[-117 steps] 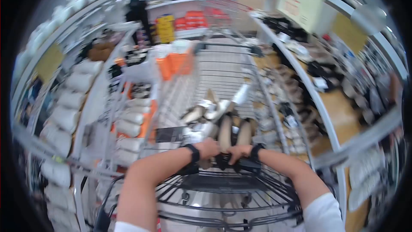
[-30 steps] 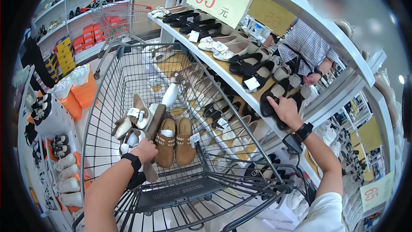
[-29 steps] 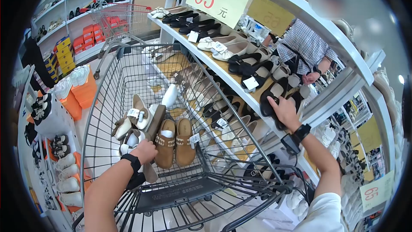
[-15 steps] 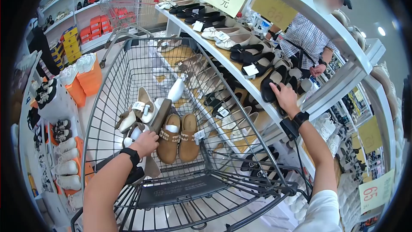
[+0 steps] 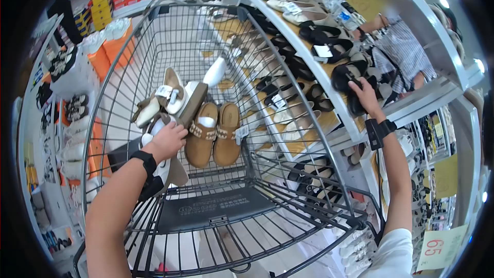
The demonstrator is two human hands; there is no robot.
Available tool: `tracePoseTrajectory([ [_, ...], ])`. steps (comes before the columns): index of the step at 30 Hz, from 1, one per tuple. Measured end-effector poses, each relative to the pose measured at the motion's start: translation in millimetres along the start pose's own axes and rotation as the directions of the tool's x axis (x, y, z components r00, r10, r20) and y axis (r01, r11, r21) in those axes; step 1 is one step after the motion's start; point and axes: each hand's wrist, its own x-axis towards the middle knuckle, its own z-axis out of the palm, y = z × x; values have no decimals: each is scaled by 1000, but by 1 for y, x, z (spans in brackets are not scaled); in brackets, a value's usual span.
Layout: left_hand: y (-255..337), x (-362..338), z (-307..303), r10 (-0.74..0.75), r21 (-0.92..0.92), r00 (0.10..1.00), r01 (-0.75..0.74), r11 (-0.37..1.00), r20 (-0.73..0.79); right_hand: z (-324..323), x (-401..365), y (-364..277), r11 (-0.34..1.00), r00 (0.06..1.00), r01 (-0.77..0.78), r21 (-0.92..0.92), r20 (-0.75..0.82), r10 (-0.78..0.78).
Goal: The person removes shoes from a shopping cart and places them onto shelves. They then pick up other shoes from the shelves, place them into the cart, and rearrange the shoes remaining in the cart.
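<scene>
My left hand (image 5: 167,140) is inside the shopping cart (image 5: 216,208), its fingers curled over pale shoes (image 5: 178,172) whose gripped part is hidden. Tagged cream shoes (image 5: 174,95) lie just beyond it. To its right, a pair of brown clogs (image 5: 227,136) with braided straps and white stuffing rests on the cart's wire bottom. My right hand (image 5: 364,95) reaches to the shelf on the right, thumb and fingers closed on a black shoe (image 5: 346,76). That shoe is at the shelf's front edge, beside other black flats (image 5: 329,46).
Rows of flat shoes fill the tilted shelf (image 5: 309,54) along the cart's right side. A person in a checked shirt (image 5: 406,46) stands behind it. Orange boxes (image 5: 117,46) and sneakers line the left side. A price sign (image 5: 440,247) hangs at lower right.
The view has tilted down and shifted, so the cart and shelf sit higher in frame. My right hand keeps hold of the black shoe. My left hand stays at the pale shoes.
</scene>
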Motion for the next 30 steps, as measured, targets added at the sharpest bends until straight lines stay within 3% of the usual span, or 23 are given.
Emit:
tracePoseTrajectory([
  [3,8,-11,-7,-56,-137,998,57,989,12,0,-4,-7,999,999,-36,34,9,35],
  [5,14,-13,-18,-251,-220,964,226,949,-92,4,-5,-2,1000,999,1,-19,-42,-2],
  [7,13,-14,-19,-455,-131,869,437,890,-194,6,-12,-6,994,989,-1,-108,-148,-15],
  [9,8,-20,-24,-658,-191,738,632,751,-148,4,-19,-28,918,932,73,-389,-300,-201],
  [10,8,-24,-28,-749,-175,662,734,656,-33,0,-21,-45,897,912,133,-422,-302,-277],
  [12,5,-40,-24,-729,-157,684,720,676,0,-5,-25,-97,869,864,242,-432,-311,-395],
  [15,7,-52,-22,-704,-194,711,692,695,13,8,-31,-174,772,742,539,-338,-243,-625],
  [17,6,-53,-28,-695,-229,708,703,674,128,25,-45,-225,671,684,657,-343,-104,-723],
  [19,10,-52,-30,-695,-214,708,704,677,129,66,-55,-258,517,520,840,-167,-26,-854],
  [21,14,-50,-34,-692,-376,697,701,606,187,106,-76,-290,432,440,898,-82,143,-887],
  [23,24,-47,-23,-683,-505,727,567,651,-65,154,-92,-305,366,352,930,-8,302,-886],
  [25,31,-30,-29,-743,-818,631,535,210,221,178,-115,-316,393,323,916,74,446,-835],
  [27,47,-17,-30,-649,-909,638,331,-254,414,201,-138,-310,333,250,937,106,461,-852],
  [28,54,-13,-28,-617,-894,667,423,-148,418,211,-147,-303,275,194,954,117,458,-868],
  [29,59,-12,-28,-616,-874,756,433,219,220,210,-152,-299,217,136,968,130,456,-879],
  [30,63,-13,-28,-634,-814,748,486,320,197,210,-155,-295,156,89,982,105,468,-879],
])
